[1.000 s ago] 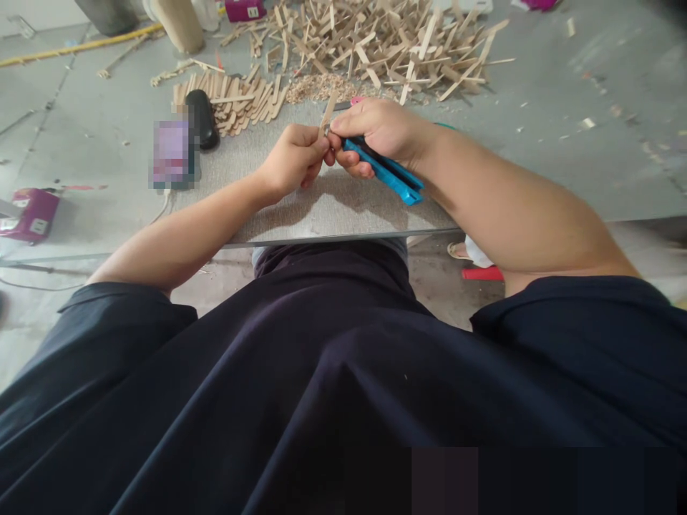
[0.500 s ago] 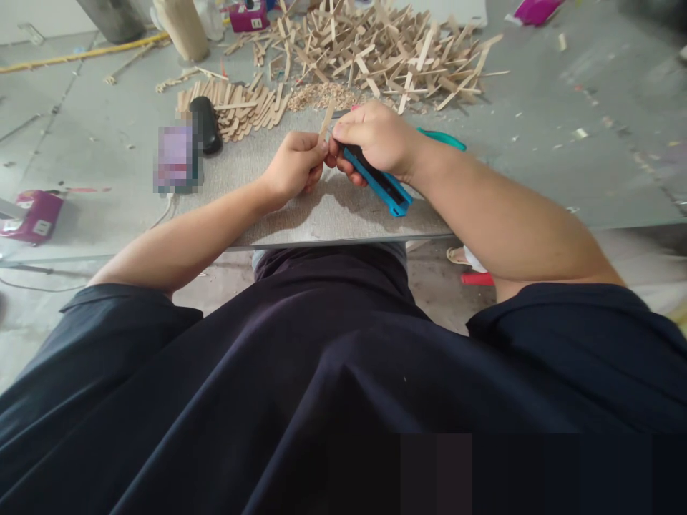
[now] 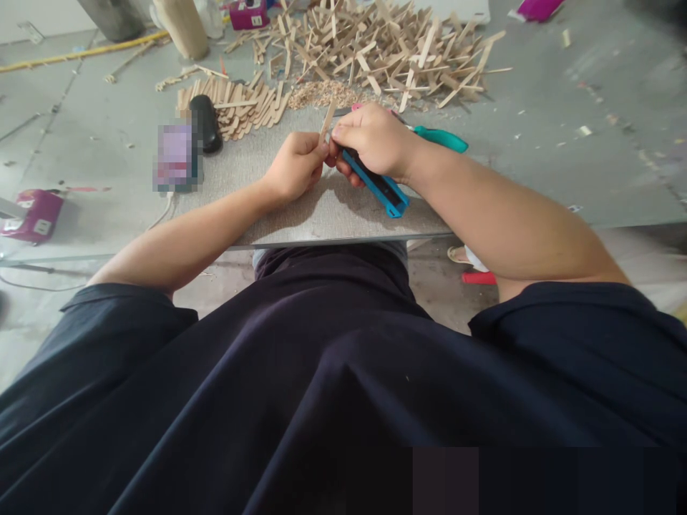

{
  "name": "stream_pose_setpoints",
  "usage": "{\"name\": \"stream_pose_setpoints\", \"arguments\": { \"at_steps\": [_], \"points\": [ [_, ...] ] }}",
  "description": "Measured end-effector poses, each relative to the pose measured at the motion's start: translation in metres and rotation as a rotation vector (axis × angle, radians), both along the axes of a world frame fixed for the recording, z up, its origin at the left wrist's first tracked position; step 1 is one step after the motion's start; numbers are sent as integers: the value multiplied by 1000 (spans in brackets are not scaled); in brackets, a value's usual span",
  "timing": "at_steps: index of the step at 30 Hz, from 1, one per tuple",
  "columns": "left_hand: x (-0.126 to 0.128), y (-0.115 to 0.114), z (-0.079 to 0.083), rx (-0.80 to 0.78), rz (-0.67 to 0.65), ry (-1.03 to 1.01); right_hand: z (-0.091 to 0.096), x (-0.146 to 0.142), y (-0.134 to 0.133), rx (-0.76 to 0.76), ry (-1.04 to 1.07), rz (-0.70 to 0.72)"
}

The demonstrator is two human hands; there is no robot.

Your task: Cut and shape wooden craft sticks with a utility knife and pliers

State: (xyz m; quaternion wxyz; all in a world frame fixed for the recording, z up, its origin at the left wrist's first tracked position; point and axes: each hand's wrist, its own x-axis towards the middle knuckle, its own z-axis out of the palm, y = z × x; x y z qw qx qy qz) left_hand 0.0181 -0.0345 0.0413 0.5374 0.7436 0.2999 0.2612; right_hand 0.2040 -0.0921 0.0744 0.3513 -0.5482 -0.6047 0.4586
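Between the fingers of my left hand (image 3: 298, 164) a flat wooden craft stick (image 3: 327, 120) is pinched, its free end pointing up and away from me. My right hand (image 3: 378, 143) is closed round a blue and black utility knife (image 3: 378, 187), whose butt end slants down toward the table's front edge. Both hands meet at the lower part of the stick. The fingers hide the blade and where it touches the wood. Just beyond my right wrist lies a tool with teal handles (image 3: 443, 138), partly covered by my hand.
A large heap of craft sticks (image 3: 370, 54) lies at the back, with wood shavings (image 3: 327, 94) before it. Left of these are a tidier row of sticks (image 3: 252, 111), a black case (image 3: 205, 123) and a blurred-out device (image 3: 176, 157) on a cable. The table edge (image 3: 343, 242) runs close to my body.
The knife's butt end has swung slightly left and my right hand has shifted a little. More of the teal-handled tool shows. My left hand keeps the stick in nearly the same place.
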Motion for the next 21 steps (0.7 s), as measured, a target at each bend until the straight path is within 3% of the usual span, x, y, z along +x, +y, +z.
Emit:
{"name": "stream_pose_setpoints", "arguments": {
  "at_steps": [6, 15, 21],
  "points": [
    [1, 0, -3, 38, 41, 17, -9, 6, 4, 23, 5, 38],
    [-2, 3, -6, 294, 100, 107, -10, 2, 5, 4, -69, -30],
    [-5, 7, -6, 387, 77, 241, -13, -2, 4, 126, -193, -61]
  ]
}}
